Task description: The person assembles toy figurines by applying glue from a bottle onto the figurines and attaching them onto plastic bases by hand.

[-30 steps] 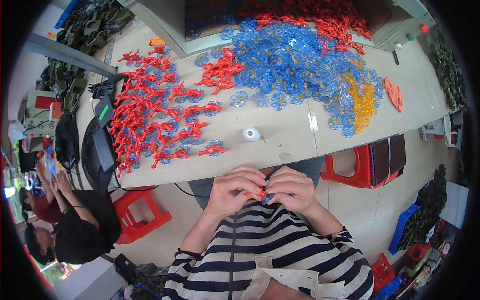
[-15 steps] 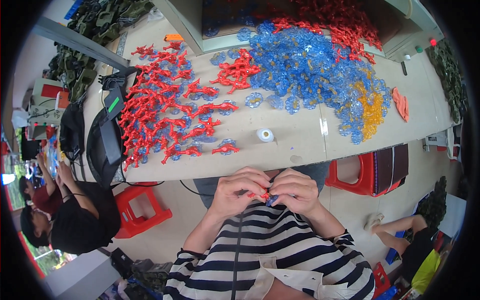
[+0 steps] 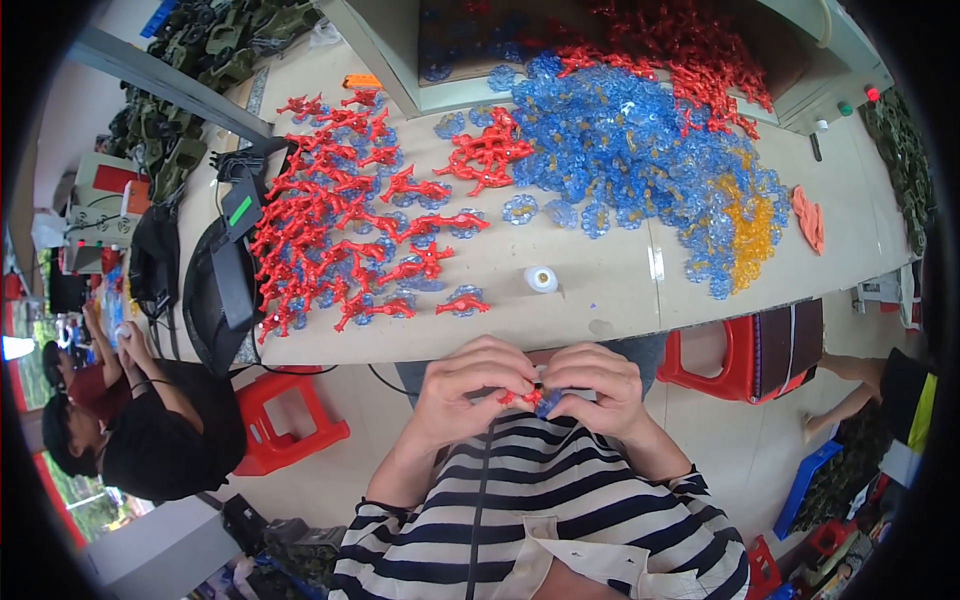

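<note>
The worktop (image 3: 600,275) bears, at its far side, an open-fronted box (image 3: 375,45) holding red figures (image 3: 700,55). Before the near edge, the left hand (image 3: 468,388) pinches a small red part (image 3: 517,399) between its fingers; the right hand (image 3: 603,388), a blue part (image 3: 547,403) beside it.

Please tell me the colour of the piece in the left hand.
The piece in the left hand is red, best seen in the head view.

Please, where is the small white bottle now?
In the head view, the small white bottle stands on the table near its front edge, right of the nearest red figure.
</note>
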